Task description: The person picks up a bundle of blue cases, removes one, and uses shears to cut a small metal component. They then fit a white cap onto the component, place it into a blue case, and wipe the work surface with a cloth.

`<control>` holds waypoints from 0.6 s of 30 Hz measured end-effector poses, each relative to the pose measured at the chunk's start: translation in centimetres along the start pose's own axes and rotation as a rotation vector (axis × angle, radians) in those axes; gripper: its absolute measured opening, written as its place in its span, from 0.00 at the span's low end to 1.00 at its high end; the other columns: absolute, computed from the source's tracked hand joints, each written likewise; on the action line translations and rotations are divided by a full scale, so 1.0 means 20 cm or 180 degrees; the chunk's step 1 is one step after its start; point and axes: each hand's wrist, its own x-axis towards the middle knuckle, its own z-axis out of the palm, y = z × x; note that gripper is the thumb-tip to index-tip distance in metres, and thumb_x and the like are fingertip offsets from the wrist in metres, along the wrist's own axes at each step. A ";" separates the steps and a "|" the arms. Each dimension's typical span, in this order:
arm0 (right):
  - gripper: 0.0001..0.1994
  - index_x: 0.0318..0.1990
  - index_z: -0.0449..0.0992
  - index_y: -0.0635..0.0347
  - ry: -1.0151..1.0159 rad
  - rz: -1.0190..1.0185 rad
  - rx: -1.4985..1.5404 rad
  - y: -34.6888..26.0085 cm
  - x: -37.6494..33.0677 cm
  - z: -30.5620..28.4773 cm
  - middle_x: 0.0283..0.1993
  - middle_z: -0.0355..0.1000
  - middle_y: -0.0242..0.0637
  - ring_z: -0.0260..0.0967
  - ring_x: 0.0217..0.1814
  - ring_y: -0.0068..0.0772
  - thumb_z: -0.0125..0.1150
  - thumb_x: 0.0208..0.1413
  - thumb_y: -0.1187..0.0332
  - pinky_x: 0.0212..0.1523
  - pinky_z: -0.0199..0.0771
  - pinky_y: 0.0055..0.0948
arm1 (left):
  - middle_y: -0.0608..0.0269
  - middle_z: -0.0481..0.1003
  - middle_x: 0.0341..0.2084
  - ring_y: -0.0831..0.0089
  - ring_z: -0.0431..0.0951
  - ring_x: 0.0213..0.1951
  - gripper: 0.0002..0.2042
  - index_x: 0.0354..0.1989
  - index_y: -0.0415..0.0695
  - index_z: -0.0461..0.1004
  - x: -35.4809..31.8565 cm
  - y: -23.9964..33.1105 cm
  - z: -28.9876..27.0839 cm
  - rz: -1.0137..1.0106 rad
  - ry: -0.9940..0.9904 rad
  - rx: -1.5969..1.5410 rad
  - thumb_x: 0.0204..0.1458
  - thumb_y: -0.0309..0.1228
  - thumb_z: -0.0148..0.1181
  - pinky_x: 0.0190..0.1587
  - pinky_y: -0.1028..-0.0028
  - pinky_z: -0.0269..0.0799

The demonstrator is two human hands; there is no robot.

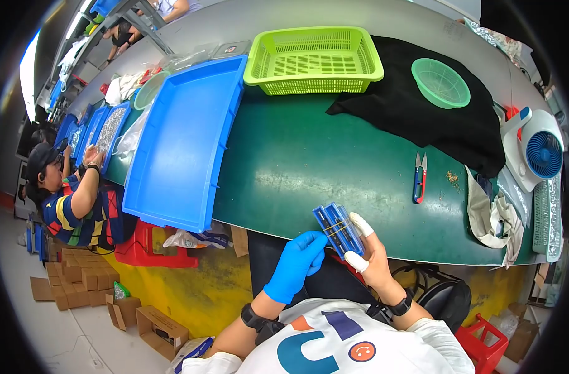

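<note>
My right hand (376, 262), with white finger cots on its thumb and a finger, grips a bundle of flat clear-blue plastic cases (335, 225) over the table's front edge. Dark slender pieces show inside the cases, and yellowish rubber bands run across them. At the bundle's left side is my left hand (297, 262) in a blue glove. Its fingers are pressed together close to the cases; whatever they pinch, if anything, cannot be made out. A pair of thread snips (419, 181) with red and blue handles lies on the table to the right.
The green table (278, 168) carries a blue tray (181, 143), a lime basket (314, 86), a black cloth (396, 115) with a mint colander (440, 84) on it, and a white fan (530, 146). Crumpled beige cloth (493, 218) hangs at the right edge. A co-worker (79, 193) sits left.
</note>
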 end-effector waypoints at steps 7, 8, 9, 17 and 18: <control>0.39 0.63 0.46 0.66 -0.0043 0.0044 0.0044 0.00 0.00 -0.02 0.63 0.50 0.45 0.50 0.65 0.38 0.62 0.47 0.67 0.61 0.52 0.35 | 0.74 0.59 0.13 0.87 0.53 0.14 0.08 0.35 0.40 0.69 0.01 0.00 0.01 0.0016 -0.0027 0.0043 0.55 0.32 0.51 0.15 0.84 0.45; 0.39 0.63 0.46 0.66 -0.0052 0.0070 0.0082 0.00 0.00 -0.02 0.63 0.50 0.45 0.50 0.65 0.38 0.62 0.47 0.67 0.61 0.52 0.35 | 0.73 0.59 0.13 0.87 0.53 0.14 0.08 0.35 0.40 0.69 0.01 0.00 0.01 0.0025 -0.0041 0.0046 0.55 0.32 0.51 0.15 0.84 0.45; 0.38 0.63 0.46 0.66 -0.0063 0.0095 0.0119 0.00 0.00 -0.02 0.63 0.50 0.46 0.50 0.65 0.38 0.62 0.47 0.67 0.61 0.52 0.35 | 0.73 0.59 0.13 0.87 0.53 0.14 0.08 0.35 0.40 0.69 0.01 0.00 0.01 0.0034 -0.0055 0.0047 0.55 0.32 0.51 0.15 0.84 0.45; 0.39 0.63 0.46 0.65 0.0015 -0.0082 -0.0086 0.01 0.00 0.00 0.63 0.50 0.45 0.50 0.64 0.38 0.62 0.46 0.70 0.62 0.51 0.34 | 0.73 0.59 0.13 0.86 0.54 0.14 0.08 0.36 0.40 0.69 0.00 -0.01 0.01 0.0099 0.0053 0.0086 0.55 0.32 0.51 0.15 0.84 0.46; 0.39 0.63 0.46 0.65 0.0009 -0.0084 -0.0090 0.01 0.00 0.00 0.63 0.50 0.45 0.50 0.64 0.38 0.62 0.46 0.70 0.62 0.51 0.34 | 0.73 0.59 0.13 0.86 0.54 0.14 0.08 0.36 0.40 0.69 0.00 -0.01 0.01 0.0106 0.0054 0.0082 0.55 0.32 0.51 0.15 0.84 0.46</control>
